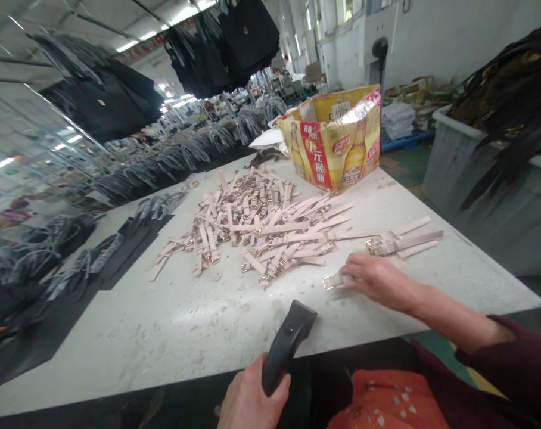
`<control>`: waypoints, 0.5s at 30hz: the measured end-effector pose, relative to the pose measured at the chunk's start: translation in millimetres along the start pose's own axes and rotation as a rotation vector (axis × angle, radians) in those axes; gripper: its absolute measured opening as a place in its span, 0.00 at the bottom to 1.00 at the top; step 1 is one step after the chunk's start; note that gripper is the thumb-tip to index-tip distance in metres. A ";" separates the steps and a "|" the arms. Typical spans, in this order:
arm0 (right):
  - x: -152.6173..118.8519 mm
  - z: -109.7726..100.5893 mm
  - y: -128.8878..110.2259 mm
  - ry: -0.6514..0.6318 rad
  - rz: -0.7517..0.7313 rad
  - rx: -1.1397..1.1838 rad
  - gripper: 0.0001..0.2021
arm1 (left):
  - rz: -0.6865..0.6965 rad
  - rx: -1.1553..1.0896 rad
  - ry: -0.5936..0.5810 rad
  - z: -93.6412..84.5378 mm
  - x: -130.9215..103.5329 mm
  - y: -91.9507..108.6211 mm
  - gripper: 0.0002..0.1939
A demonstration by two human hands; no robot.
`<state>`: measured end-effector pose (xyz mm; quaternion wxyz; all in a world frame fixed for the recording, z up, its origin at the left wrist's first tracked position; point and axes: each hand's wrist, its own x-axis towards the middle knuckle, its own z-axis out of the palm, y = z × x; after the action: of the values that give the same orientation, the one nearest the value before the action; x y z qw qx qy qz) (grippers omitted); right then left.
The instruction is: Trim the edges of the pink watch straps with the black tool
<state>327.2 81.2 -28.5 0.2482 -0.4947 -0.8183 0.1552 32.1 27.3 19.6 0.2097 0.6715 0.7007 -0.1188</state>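
My left hand (256,398) is wrapped round a black electric hair clipper (288,342), its wide head tilted up over the table's front edge. My right hand (378,280) pinches a pale pink buckle strap (338,281) against the tabletop; its gold buckle sticks out to the left and the rest is hidden under my fingers. Just beyond that hand lies a small bunch of similar straps (402,239) with gold buckles. A big loose heap of pink straps (257,223) spreads over the middle of the table.
A yellow beer carton (333,140) stands open at the table's far right corner. Black bag pieces with wrapped handles (87,268) line the left edge. Black bags (248,36) hang overhead. To the right is a grey bin (485,173) full of dark material.
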 end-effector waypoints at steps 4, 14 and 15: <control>-15.2 -44.4 58.9 0.138 0.160 -0.103 0.11 | -0.038 -0.034 -0.002 4.3 -0.8 -14.8 0.10; 22.7 -45.4 93.4 0.045 0.210 -0.352 0.17 | -0.046 -0.096 0.038 10.9 -3.7 -27.0 0.10; 35.1 -37.6 87.4 0.004 0.196 -0.347 0.17 | -0.040 -0.097 0.040 11.5 -3.8 -26.2 0.10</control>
<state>398.7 153.1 -32.2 0.1445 -0.6077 -0.7802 0.0342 7.6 16.9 8.1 0.2256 0.6488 0.7228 -0.0756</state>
